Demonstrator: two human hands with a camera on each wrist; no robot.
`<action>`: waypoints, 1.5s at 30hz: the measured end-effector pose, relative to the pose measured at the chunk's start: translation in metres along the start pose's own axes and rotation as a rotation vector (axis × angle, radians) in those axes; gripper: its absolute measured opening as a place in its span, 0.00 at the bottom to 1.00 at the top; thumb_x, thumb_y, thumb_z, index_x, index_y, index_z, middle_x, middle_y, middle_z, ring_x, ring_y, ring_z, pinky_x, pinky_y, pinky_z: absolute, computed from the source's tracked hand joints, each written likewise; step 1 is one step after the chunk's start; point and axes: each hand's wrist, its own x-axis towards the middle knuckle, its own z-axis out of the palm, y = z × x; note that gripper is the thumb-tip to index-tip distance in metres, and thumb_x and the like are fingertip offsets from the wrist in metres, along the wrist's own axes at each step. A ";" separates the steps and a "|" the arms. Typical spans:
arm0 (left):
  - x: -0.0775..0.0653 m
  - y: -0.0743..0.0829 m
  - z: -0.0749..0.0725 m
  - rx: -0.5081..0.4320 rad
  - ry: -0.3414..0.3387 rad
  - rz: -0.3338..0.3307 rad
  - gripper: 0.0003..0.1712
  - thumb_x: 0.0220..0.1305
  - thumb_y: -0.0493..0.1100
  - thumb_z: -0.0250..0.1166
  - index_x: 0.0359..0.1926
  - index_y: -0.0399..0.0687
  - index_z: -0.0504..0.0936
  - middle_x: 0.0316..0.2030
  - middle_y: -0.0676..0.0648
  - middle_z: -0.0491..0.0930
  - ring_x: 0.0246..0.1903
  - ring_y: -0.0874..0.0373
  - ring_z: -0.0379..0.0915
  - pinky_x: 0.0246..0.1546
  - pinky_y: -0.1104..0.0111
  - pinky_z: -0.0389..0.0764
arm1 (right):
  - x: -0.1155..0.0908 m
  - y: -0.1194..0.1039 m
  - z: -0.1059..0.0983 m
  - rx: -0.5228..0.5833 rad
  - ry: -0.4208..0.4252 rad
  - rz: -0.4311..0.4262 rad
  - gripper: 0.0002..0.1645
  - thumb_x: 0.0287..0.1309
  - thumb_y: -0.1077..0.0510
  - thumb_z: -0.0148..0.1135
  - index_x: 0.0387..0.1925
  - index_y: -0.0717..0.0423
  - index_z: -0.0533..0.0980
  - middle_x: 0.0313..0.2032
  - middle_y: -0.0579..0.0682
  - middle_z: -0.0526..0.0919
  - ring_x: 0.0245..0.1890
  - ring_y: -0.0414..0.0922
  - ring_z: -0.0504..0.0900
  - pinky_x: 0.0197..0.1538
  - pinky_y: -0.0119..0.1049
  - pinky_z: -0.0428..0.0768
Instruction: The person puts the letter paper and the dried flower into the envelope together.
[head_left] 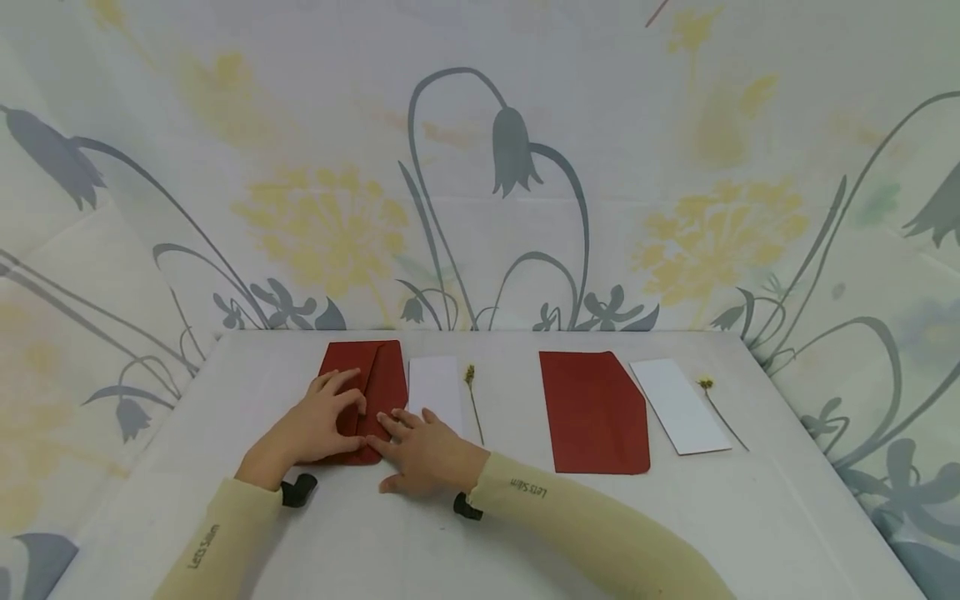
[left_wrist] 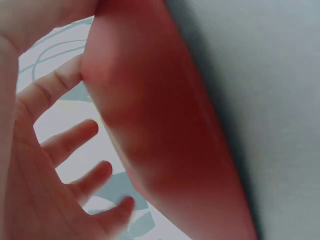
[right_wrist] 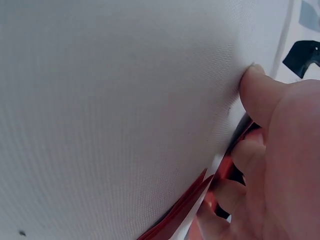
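Note:
A red envelope (head_left: 386, 375) lies at the left of the table with its flap partly folded over. My left hand (head_left: 326, 421) is on it, thumb and index finger pinching the flap (left_wrist: 160, 110), which stands raised in the left wrist view; the other fingers are spread. My right hand (head_left: 427, 454) rests fingertips on the envelope's lower right part, fingers fairly straight. Its thumb (right_wrist: 257, 85) touches the white cloth. Beside the envelope, a white card (head_left: 435, 387) is partly covered by the right hand, and a dried flower stem (head_left: 474, 404) lies to its right.
On the right side lie a second red envelope (head_left: 596, 412) with its flap unfolded, another white card (head_left: 678, 406) and a second yellow-headed dried flower (head_left: 707, 385). A white cloth (head_left: 495, 542) covers the table. Behind it hangs a flower-printed backdrop (head_left: 480, 250).

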 end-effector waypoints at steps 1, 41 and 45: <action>0.000 0.000 0.001 -0.009 -0.008 -0.003 0.18 0.51 0.45 0.76 0.37 0.58 0.75 0.70 0.33 0.58 0.67 0.24 0.46 0.51 0.31 0.69 | 0.000 0.000 0.000 0.000 0.000 -0.001 0.44 0.65 0.25 0.44 0.77 0.32 0.52 0.77 0.43 0.49 0.76 0.44 0.48 0.72 0.47 0.57; 0.002 0.003 0.008 -0.088 -0.016 -0.045 0.25 0.50 0.53 0.79 0.34 0.55 0.70 0.69 0.31 0.57 0.64 0.23 0.52 0.52 0.30 0.66 | -0.023 0.086 0.021 0.946 0.584 0.306 0.26 0.60 0.62 0.66 0.60 0.60 0.74 0.56 0.56 0.80 0.50 0.48 0.83 0.49 0.42 0.82; 0.001 0.003 0.008 -0.088 -0.021 -0.045 0.24 0.50 0.53 0.79 0.34 0.55 0.70 0.69 0.30 0.57 0.63 0.22 0.53 0.52 0.30 0.66 | -0.021 0.087 0.028 1.077 0.585 0.365 0.25 0.57 0.63 0.69 0.57 0.61 0.76 0.54 0.56 0.81 0.49 0.48 0.82 0.49 0.42 0.81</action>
